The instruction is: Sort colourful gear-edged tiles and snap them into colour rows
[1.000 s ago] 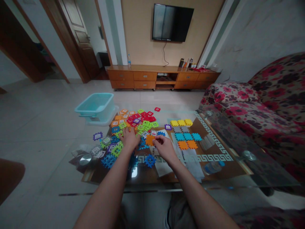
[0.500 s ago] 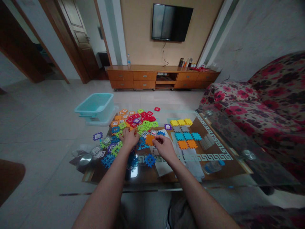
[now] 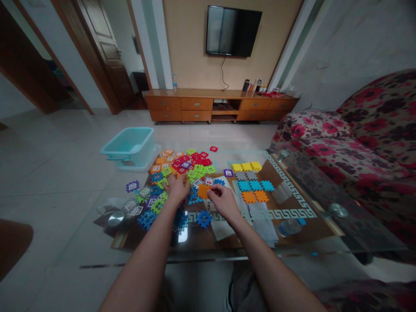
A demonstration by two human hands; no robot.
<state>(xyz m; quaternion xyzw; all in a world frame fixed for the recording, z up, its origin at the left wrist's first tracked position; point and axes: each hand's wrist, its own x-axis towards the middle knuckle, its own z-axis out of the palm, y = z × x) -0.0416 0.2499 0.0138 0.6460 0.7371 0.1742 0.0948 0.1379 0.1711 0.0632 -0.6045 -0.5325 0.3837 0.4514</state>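
A loose heap of coloured interlocking plastic tiles lies on a glass-topped table. My left hand rests palm down on the near edge of the heap, fingers curled among green and blue tiles; whether it grips one I cannot tell. My right hand pinches the edge of an orange tile lying beside the heap. To the right sit sorted rows of yellow tiles, grey tiles, blue tiles and orange tiles.
A turquoise plastic bin stands at the table's far left corner. Papers and a small plastic bottle lie near the front. A floral sofa runs along the right. A wooden TV cabinet stands against the far wall.
My left hand has crept a little forward into the heap and its fingers have curled. My right hand has stayed on the orange tile.
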